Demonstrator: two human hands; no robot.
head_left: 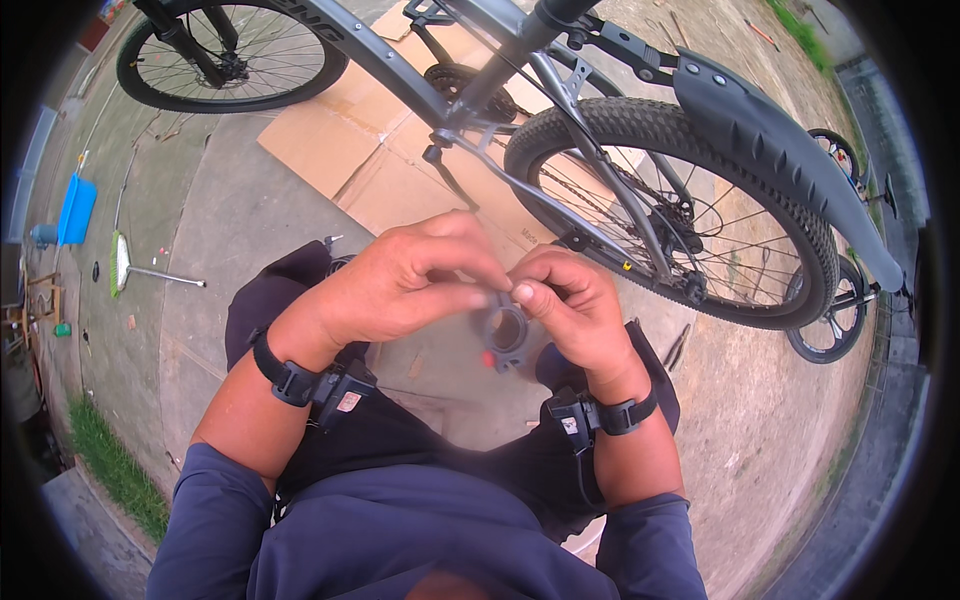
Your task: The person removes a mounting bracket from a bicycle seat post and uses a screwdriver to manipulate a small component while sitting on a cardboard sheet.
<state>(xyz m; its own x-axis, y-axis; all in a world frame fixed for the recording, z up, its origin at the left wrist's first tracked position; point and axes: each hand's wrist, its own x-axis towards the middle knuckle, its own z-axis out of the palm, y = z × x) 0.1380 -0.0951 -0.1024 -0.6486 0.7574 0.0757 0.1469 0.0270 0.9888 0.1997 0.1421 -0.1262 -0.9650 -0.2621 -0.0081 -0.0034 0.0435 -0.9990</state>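
Observation:
A small dark ring-shaped clamp (512, 354) with a red spot on its lower left hangs between my hands, above my lap. My right hand (582, 310) pinches its upper edge between thumb and bent index finger. From the other side, my left hand (405, 285) brings thumb and index finger together at the clamp's top. The left fingertips are slightly blurred, and whether they grip the clamp itself or some small part on it does not show. Both wrists wear black straps with small devices.
Ahead, a grey bicycle's rear wheel (670, 215) and black mudguard (780, 150) stand close to my right hand. Flattened cardboard (340, 150) lies under the frame. A broom (120, 262) and a blue basin (76, 209) are at left. Another bicycle wheel (835, 335) is at far right.

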